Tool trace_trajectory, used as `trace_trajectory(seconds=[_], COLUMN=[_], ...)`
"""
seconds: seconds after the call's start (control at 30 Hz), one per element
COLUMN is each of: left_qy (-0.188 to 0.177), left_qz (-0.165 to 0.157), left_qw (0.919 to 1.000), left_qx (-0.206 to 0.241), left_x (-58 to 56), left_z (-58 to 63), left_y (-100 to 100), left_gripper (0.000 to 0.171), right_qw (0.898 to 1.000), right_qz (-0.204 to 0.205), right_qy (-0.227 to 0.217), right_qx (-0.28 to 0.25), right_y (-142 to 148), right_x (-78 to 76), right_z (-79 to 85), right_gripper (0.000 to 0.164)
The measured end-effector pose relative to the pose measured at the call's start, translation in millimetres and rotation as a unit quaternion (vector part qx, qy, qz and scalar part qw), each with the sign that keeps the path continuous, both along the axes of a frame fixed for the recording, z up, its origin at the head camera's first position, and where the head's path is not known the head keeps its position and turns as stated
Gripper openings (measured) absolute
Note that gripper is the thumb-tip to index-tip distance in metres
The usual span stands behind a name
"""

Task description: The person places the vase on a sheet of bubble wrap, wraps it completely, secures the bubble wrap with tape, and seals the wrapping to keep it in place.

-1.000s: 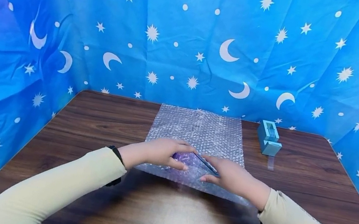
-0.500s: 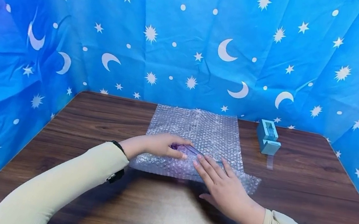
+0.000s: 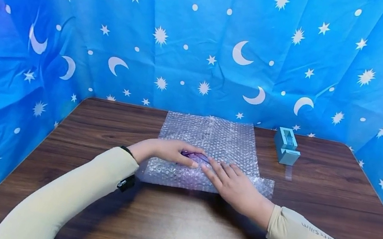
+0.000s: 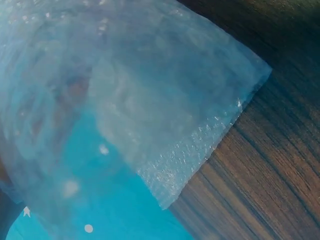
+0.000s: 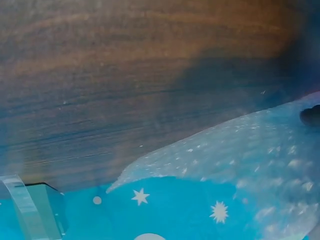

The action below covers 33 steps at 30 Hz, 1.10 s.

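A sheet of bubble wrap [image 3: 211, 136] lies on the table, its near part folded up over a purple, dark-edged item [image 3: 198, 158]; the wrap hides what kind of item it is. With thumb in front and fingers over the top, my left hand [image 3: 168, 150] grips the covered item at its left end. My right hand [image 3: 237, 188] rests on the folded wrap at the right, fingers extended and palm down. Close up, the left wrist view has the bubble wrap [image 4: 180, 100] filling its upper left, and the right wrist view has the bubble wrap [image 5: 225, 150] at its right.
A light-blue tape dispenser [image 3: 286, 147] stands at the back right, a strip of clear tape [image 3: 288, 173] hanging off its front. The dark wooden table [image 3: 172, 227] runs back to a blue curtain [image 3: 204, 45] with moons and stars.
The near flap of bubble wrap has been folded back over the purple item. My right hand let go of the edge, dipped nearer to me, then moved forward and left, flat onto the wrap.
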<state>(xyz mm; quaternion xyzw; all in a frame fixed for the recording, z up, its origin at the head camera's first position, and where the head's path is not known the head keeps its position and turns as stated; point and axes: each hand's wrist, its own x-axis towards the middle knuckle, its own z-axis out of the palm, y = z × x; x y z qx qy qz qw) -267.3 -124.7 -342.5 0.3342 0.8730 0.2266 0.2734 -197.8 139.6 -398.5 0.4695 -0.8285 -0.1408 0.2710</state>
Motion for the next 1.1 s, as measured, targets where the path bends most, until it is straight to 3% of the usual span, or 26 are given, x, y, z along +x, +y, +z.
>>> trace_trajectory(seconds=[0.27, 0.33, 0.4, 0.47, 0.57, 0.6, 0.67, 0.73, 0.93, 1.0, 1.1], left_qy=[-0.014, 0.02, 0.099, 0.205, 0.357, 0.391, 0.426, 0.429, 0.402, 0.404, 0.423], left_qz=[0.034, 0.049, 0.055, 0.049, 0.021, 0.008, -0.013, -0.026, -0.046, -0.053, -0.061], left_qw=[0.9992, 0.9984, 0.9935, 0.9775, 0.9337, 0.9204, 0.9047, 0.903, 0.9144, 0.9126, 0.9033], left_qx=[0.019, 0.02, 0.01, -0.004, -0.017, -0.017, -0.013, -0.007, -0.02, -0.03, -0.042], left_x=[0.7, 5.6, 13.6, 23.9, 40.3, 44.7, 51.3, 53.9, 50.7, 49.0, 46.3], left_z=[-4.2, -2.7, -0.1, 1.7, -0.3, -2.7, -9.0, -16.1, -33.4, -35.8, -37.1], left_y=[1, 2, 6, 9, 11, 10, 7, 2, -11, -13, -13], left_gripper=[0.056, 0.056, 0.056, 0.056, 0.058, 0.059, 0.066, 0.075, 0.103, 0.108, 0.113], right_qw=[0.997, 0.996, 0.994, 0.992, 0.989, 0.988, 0.985, 0.981, 0.97, 0.97, 0.968], right_qz=[0.03, 0.028, 0.023, 0.015, 0.009, 0.008, 0.007, 0.005, 0.004, 0.006, 0.009], right_qy=[-0.053, -0.066, -0.08, -0.097, -0.121, -0.128, -0.146, -0.167, -0.219, -0.22, -0.225], right_qx=[-0.049, -0.058, -0.067, -0.073, -0.081, -0.083, -0.09, -0.095, -0.105, -0.105, -0.11], right_y=[2, 3, 3, 4, 4, 4, 5, 6, 8, 8, 7], right_x=[-7.2, -7.6, -7.9, -8.2, -9.7, -10.2, -10.9, -11.7, -12.6, -13.6, -15.6], right_z=[1.6, 2.6, 3.7, 4.9, 6.3, 6.9, 8.3, 9.5, 11.7, 12.8, 14.5], right_gripper=[0.072, 0.075, 0.08, 0.084, 0.088, 0.088, 0.088, 0.088, 0.086, 0.085, 0.083])
